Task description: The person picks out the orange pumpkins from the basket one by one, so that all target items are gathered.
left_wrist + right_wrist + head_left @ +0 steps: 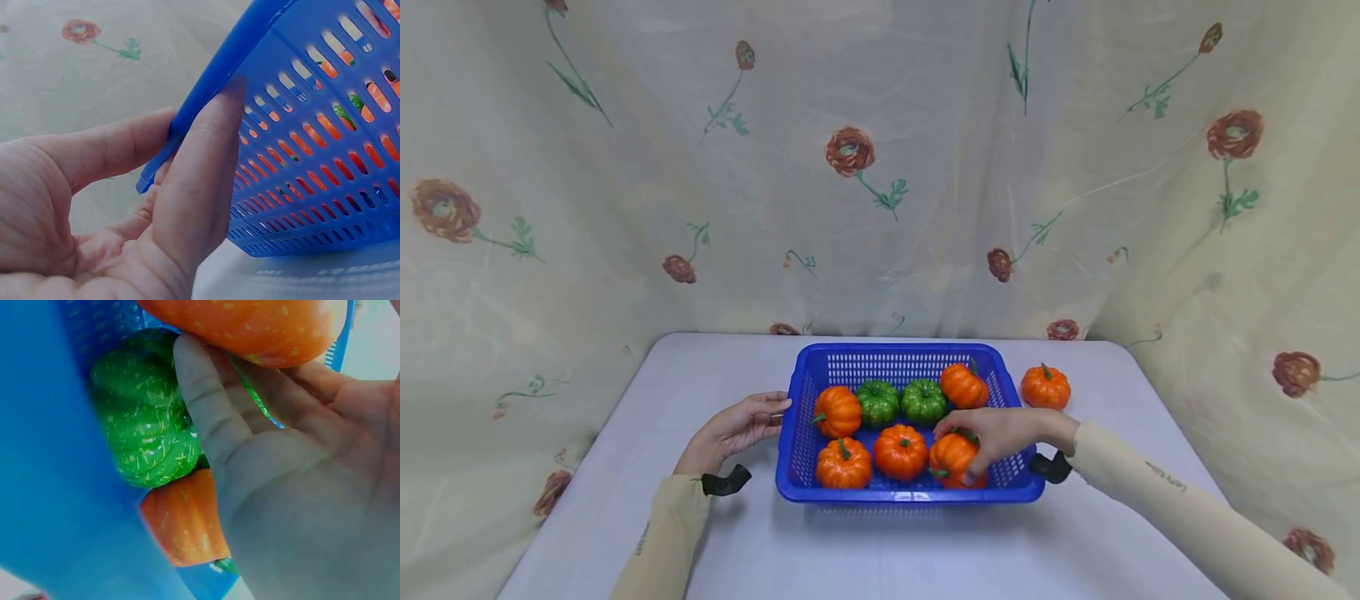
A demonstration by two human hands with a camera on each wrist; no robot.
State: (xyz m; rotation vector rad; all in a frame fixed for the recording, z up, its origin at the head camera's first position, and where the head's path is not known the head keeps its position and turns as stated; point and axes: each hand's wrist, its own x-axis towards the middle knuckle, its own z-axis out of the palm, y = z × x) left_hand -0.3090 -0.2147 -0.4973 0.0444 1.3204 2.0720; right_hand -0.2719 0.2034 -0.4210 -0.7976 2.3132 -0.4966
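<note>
A blue plastic basket (910, 497) with slotted walls holds several orange pumpkins, among them one (901, 452) at the front middle, and two green pumpkins (877, 403). At its left end, my left hand (748, 425) pinches the rim (209, 81) between thumb and fingers, as the left wrist view shows. Inside the front right corner, my right hand (1000, 433) grips an orange pumpkin (953, 454), thumb on the near side and fingers over the far side. In the right wrist view, a green pumpkin (147, 419) lies beside those fingers.
One more orange pumpkin (1045, 387) sits on the white table (730, 550), just right of the basket. A flower-printed curtain (925, 208) hangs behind the table and along both sides. Black bands (726, 481) circle both wrists.
</note>
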